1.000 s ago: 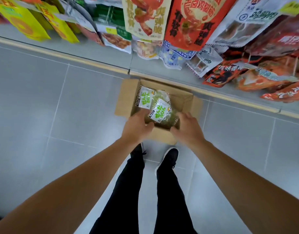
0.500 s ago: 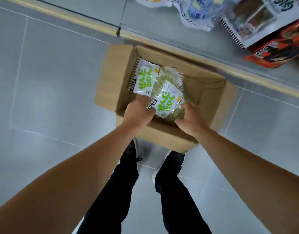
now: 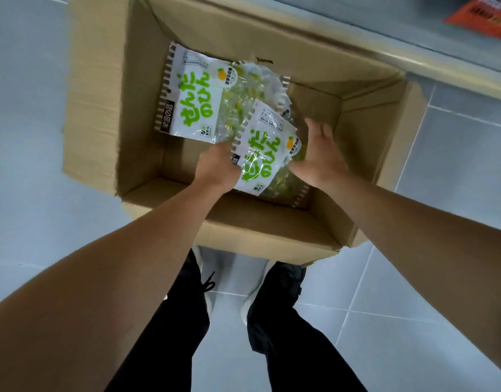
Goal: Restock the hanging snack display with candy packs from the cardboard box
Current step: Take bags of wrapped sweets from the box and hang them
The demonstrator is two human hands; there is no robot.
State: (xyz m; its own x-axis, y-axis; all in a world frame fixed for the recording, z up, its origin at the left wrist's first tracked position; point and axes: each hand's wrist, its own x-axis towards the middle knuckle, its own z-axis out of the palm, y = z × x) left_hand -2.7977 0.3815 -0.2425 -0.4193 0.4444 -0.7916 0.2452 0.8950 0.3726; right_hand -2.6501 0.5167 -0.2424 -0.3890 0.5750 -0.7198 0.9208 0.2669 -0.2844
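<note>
An open cardboard box (image 3: 272, 230) stands on the floor right below me. Two white and clear candy packs with green lettering lie inside it. The far pack (image 3: 192, 100) rests flat toward the box's back left. The near pack (image 3: 262, 154) overlaps it and sits between my hands. My left hand (image 3: 215, 165) holds the near pack's left edge, its fingertips hidden behind the pack. My right hand (image 3: 320, 154) lies against the pack's right side with its fingers straight.
The box's left flap (image 3: 93, 103) lies spread out flat. Behind the box runs the shelf's base ledge (image 3: 413, 52), with a red snack pack (image 3: 484, 12) hanging at top right. My black shoes (image 3: 274, 281) stand on grey floor tiles just behind the box.
I have bent much closer to the box, so the hanging display has left the view. Both hands moved down into the box and closed in on the near pack.
</note>
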